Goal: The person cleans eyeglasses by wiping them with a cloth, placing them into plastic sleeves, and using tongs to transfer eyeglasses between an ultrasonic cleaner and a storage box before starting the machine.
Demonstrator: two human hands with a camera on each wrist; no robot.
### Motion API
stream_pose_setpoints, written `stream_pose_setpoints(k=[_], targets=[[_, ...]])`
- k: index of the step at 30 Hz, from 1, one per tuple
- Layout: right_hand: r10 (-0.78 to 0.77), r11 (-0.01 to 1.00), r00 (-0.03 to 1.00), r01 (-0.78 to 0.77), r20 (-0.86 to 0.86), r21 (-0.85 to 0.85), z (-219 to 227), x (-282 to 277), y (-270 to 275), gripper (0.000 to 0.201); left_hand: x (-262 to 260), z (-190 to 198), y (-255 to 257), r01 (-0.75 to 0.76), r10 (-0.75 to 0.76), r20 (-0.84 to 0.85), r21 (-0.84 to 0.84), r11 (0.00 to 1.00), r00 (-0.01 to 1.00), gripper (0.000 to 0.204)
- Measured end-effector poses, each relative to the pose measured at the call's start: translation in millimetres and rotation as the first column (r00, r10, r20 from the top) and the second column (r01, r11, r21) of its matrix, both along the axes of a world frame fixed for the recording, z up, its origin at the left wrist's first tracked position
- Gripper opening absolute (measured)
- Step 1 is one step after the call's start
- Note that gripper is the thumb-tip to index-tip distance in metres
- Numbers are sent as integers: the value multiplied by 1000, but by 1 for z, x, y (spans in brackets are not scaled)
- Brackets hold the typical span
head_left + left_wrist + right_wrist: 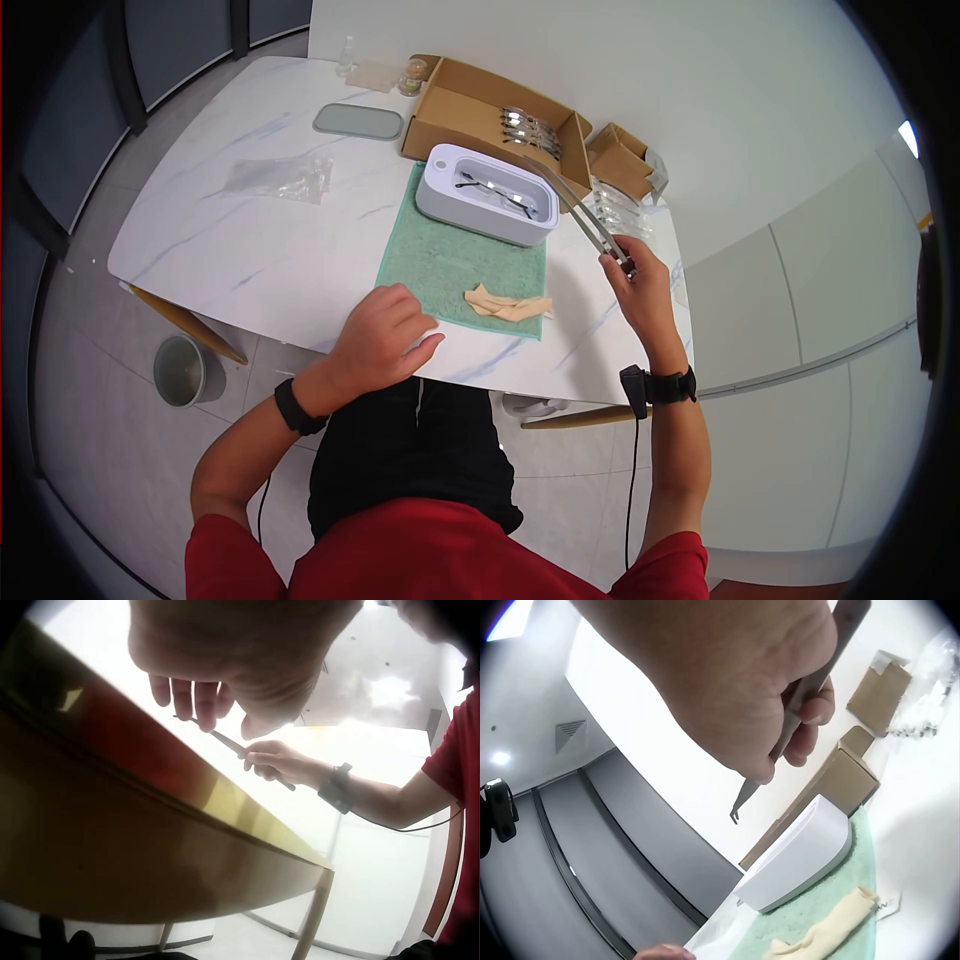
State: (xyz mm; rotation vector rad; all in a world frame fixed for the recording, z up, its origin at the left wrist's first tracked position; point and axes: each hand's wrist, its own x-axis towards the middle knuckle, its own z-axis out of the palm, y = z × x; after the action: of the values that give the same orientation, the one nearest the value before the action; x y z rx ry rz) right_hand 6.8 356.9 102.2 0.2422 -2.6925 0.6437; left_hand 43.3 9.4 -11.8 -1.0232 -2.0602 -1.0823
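Note:
Metal tweezers [590, 222] are pinched in my right hand [643, 290], their tips over the right end of a white cleaner tub [480, 215]. Glasses [495, 192] with dark temples lie inside the tub, which stands on a green towel [430, 265]. My left hand [375, 340] hovers by the table's front edge, fingers loosely bent and holding nothing. A crumpled beige cloth [508, 304] lies on the towel between the hands. In the right wrist view the tweezers [802, 694] run through the grip of my right hand [727, 682].
Behind the tub, a cardboard box [450, 95] holds several pairs of glasses [530, 132]. A smaller box [622, 160] and plastic packets [620, 212] are to its right. A grey lid [358, 121], a clear bag [280, 178] and a small jar [412, 77] lie left. A bin [182, 372] stands below.

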Motion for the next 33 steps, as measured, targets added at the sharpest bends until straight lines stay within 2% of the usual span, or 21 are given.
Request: stream_pose_setpoints(k=[4,6,21,24,26,27,29,33], targets=[[7,1000,1000,-7,2,-15,-2,4,-3,30,0,-11,-5,31,-31,0,-71,997,1000,27],[9,1000,1000,-9,8,-16,-3,4,-4,30,1,-11,-4,6,-7,-10,-101,995,1000,40],[29,1000,1000,-29,-9,-11,-5,6,-1,30,2,-13,-1,11,-8,23,-130,991,1000,39],[43,997,998,-40,-38,72,-2,5,-2,30,1,-16,1,36,-34,30,-65,997,999,41],[51,984,998,-45,-30,173,0,3,-3,29,1,-14,1,35,-33,35,-69,997,999,41],[51,984,998,-45,-31,173,0,1,-2,29,1,-14,1,34,-31,39,-73,997,999,40],[63,952,998,-53,-23,301,-1,-2,-1,26,1,-14,1,35,-33,39,-75,997,999,40],[69,920,996,-44,-51,389,-1,-6,-4,24,1,-15,1,36,-34,34,-80,996,999,40]])
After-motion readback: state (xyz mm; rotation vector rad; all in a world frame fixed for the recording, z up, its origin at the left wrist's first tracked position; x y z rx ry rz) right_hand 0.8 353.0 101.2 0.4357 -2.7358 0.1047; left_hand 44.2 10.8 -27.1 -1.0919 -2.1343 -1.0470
